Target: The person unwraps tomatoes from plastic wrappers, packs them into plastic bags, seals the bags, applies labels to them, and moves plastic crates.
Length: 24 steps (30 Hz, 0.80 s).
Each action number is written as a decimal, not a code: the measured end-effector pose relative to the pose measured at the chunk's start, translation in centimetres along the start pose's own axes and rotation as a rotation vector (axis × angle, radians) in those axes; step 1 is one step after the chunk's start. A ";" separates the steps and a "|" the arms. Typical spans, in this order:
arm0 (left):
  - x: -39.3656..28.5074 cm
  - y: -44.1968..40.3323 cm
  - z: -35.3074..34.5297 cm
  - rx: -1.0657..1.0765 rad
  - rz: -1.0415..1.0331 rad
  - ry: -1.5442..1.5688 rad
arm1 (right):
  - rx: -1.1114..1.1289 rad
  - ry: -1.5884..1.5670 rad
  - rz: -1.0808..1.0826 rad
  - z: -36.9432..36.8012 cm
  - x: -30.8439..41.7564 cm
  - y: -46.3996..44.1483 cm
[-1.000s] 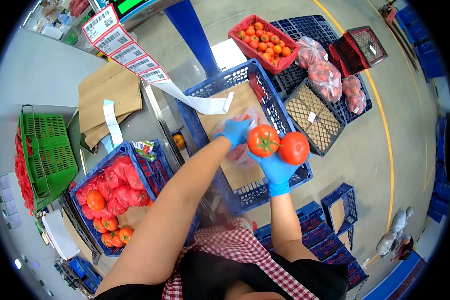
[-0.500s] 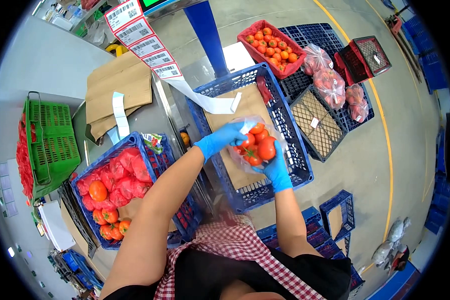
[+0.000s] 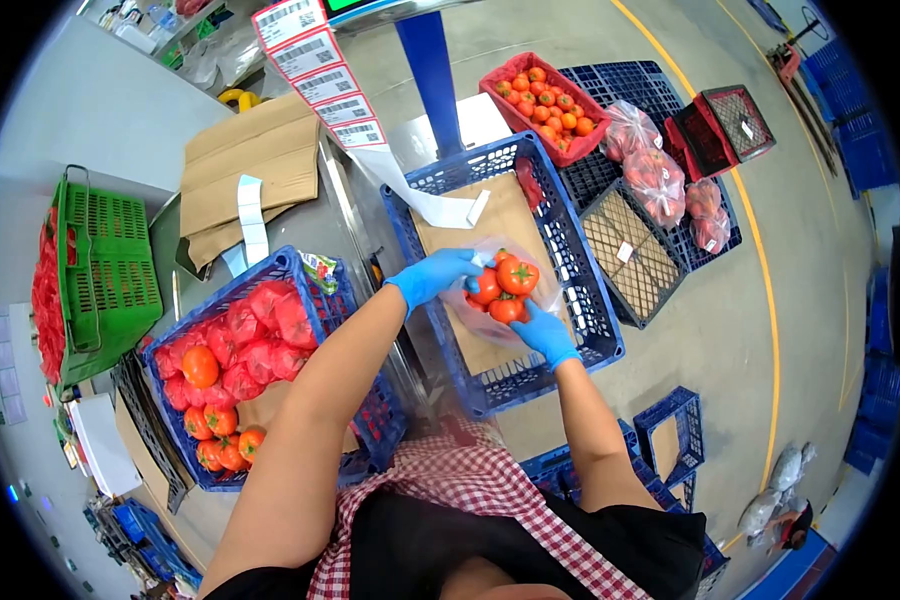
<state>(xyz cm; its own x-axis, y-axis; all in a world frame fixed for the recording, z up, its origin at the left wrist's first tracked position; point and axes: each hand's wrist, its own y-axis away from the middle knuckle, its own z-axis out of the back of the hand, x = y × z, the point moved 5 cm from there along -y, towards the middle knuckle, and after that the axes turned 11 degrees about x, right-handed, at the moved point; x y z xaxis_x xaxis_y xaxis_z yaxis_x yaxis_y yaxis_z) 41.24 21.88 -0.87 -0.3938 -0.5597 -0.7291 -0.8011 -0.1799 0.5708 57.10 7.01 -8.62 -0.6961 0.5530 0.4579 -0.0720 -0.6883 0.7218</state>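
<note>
A clear plastic bag with several red tomatoes [image 3: 511, 285] is over the blue crate [image 3: 475, 398], above the brown cardboard lining its bottom. My left hand [image 3: 438, 279], in a blue glove, pinches the bag's left edge. From the lower right, my right hand [image 3: 547, 337], also gloved, grips the bag, its fingers against the lowest tomato and partly hidden by plastic. A strip of white label backing paper [image 3: 450, 208] hangs down into the same crate, just beyond the bag.
At left, another blue crate [image 3: 292, 262] holds loose tomatoes and red-wrapped ones [image 3: 255, 330]. Flat cardboard [image 3: 245, 160] lies behind it, near a green crate [image 3: 115, 270]. Printed labels [image 3: 320, 75] hang above. On a pallet at right are a red-lined tomato crate [image 3: 545, 105] and bagged produce [image 3: 655, 180].
The tomatoes have shifted inside the bag, and the bag's top is spread wider. My right hand has slid slightly lower along the bag. The view has turned a little.
</note>
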 end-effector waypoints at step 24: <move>-0.5 -1.5 0.7 -0.085 -0.057 0.073 | 0.052 -1.618 0.535 4.5 1.2 3.1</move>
<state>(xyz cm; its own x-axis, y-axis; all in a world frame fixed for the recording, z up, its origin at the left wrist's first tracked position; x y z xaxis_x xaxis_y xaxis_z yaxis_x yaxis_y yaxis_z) 42.26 23.00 -1.63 -0.3123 -0.6038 -0.7334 -0.7787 -0.2796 0.5617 59.22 7.64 -3.46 0.7521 0.1815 0.6336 -0.0441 -0.9453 0.3232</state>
